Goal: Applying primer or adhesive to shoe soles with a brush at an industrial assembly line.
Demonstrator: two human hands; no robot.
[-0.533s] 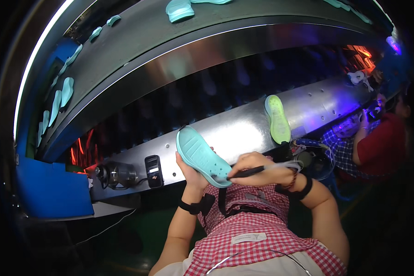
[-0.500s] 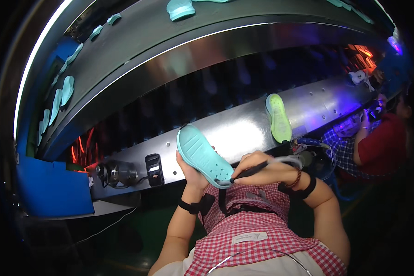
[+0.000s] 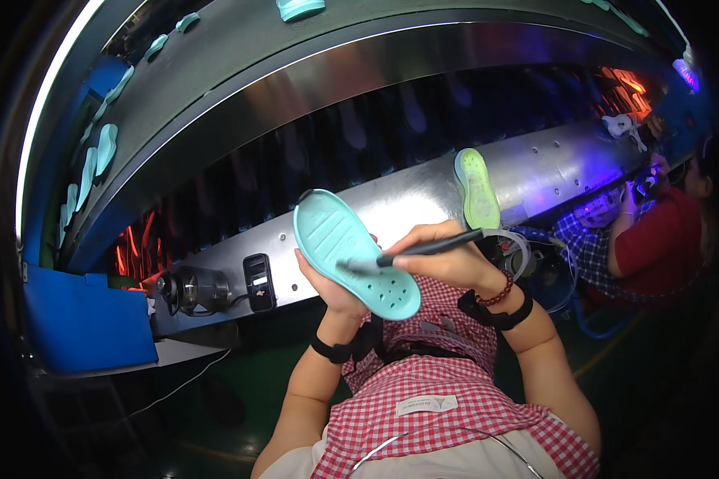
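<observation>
A turquoise shoe sole (image 3: 335, 239), with bars moulded across it and small holes at its near end, rests tilted in my left hand (image 3: 330, 289). My left fingers wrap round it from below and behind, partly hidden. In my right hand (image 3: 454, 259) is a black-handled brush (image 3: 427, 247), gripped like a pen. Its blurred bristles meet the middle of the sole's upper face. A clear tube (image 3: 521, 249) runs close to the brush's rear end and my right wrist.
A yellow-green sole (image 3: 478, 191) lies on the metal ledge (image 3: 359, 191). Further left are a black phone-like device (image 3: 259, 283) and a glass jug (image 3: 208, 291). Beyond, a conveyor belt (image 3: 216, 76) carries turquoise soles. A co-worker in red (image 3: 655, 251) sits at the right.
The brush has moved from the sole's near end up to its middle. The sole has tilted in my left hand, and the soles on the belt have shifted slightly in view.
</observation>
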